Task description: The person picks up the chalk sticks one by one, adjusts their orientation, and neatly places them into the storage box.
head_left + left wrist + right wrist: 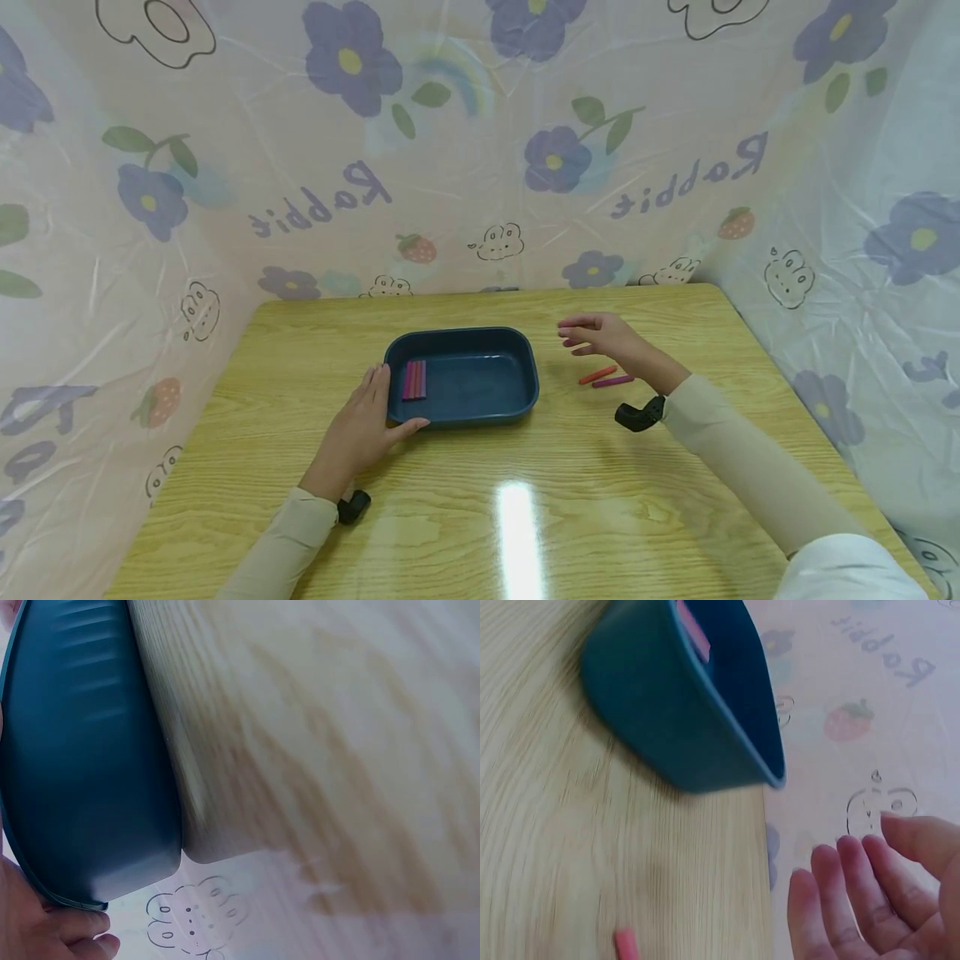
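Observation:
A dark blue rectangular tray [480, 408] with rounded corners and raised walls sits on the table. At its left front corner rests my left hand [360, 429], fingers along the left side and thumb at the front rim. Several slim pink and purple sticks [415, 381] lie side by side within the tray's left end. Right of the tray my right hand [603, 333] hovers with loosely bent fingers and nothing in them. Below it on the table are an orange-red stick [597, 375] and a purple stick [613, 381], lying apart from the tray.
The wood-patterned table [450, 517] reaches a printed cloth [465, 167] at the back and both sides. Black wrist cameras [640, 414] stick out beneath both forearms. A bright light reflection [517, 533] shows on the front of the table.

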Available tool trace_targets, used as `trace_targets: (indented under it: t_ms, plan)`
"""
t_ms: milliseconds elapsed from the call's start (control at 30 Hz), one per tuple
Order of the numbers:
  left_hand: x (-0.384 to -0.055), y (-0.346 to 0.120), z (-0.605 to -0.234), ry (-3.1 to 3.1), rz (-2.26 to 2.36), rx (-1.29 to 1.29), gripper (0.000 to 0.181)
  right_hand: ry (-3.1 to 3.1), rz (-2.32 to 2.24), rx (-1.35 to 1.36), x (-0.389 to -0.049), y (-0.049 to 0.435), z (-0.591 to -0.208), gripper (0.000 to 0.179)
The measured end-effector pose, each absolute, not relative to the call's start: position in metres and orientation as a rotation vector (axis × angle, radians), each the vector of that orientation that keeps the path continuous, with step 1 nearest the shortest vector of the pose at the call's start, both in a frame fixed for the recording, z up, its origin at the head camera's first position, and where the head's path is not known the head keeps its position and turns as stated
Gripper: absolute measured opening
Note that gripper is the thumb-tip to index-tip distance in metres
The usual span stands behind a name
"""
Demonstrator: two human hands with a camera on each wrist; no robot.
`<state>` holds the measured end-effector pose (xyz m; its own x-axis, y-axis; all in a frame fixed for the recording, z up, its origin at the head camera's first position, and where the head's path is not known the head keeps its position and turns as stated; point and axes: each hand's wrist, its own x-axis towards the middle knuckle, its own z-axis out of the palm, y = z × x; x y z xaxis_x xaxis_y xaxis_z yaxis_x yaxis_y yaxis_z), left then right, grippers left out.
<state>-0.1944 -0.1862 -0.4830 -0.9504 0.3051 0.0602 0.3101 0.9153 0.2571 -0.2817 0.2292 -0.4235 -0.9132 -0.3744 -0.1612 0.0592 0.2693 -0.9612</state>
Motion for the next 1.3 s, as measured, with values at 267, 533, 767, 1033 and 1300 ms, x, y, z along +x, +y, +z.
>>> trace_targets:
  t_ms: [267,533,767,1033,1300]
  plan:
    - [-0.195,-0.185,-0.483,-3.067,-0.402,-0.474,0.112,2.387,-1.489,-0.31,-0.275,0.259,-0.422,0.04]
    - [-0.195,-0.185,-0.484,-3.053,-0.409,-0.48,0.111,2.681,-1.154,-0.425,-0.269,0.282,-0.429,0.034]
    - [-0.195,-0.185,-0.484,-3.055,-0.415,-0.487,0.112,2.787,-0.978,-0.464,-0.263,0.289,-0.432,0.028]
    - [-0.194,-0.185,-0.484,-3.04,-0.417,-0.493,0.112,2.865,-0.775,-0.549,-0.26,0.295,-0.447,0.025]
    - [-0.193,-0.185,-0.482,-3.055,-0.417,-0.49,0.111,2.867,-0.643,-0.66,-0.257,0.292,-0.459,0.02]
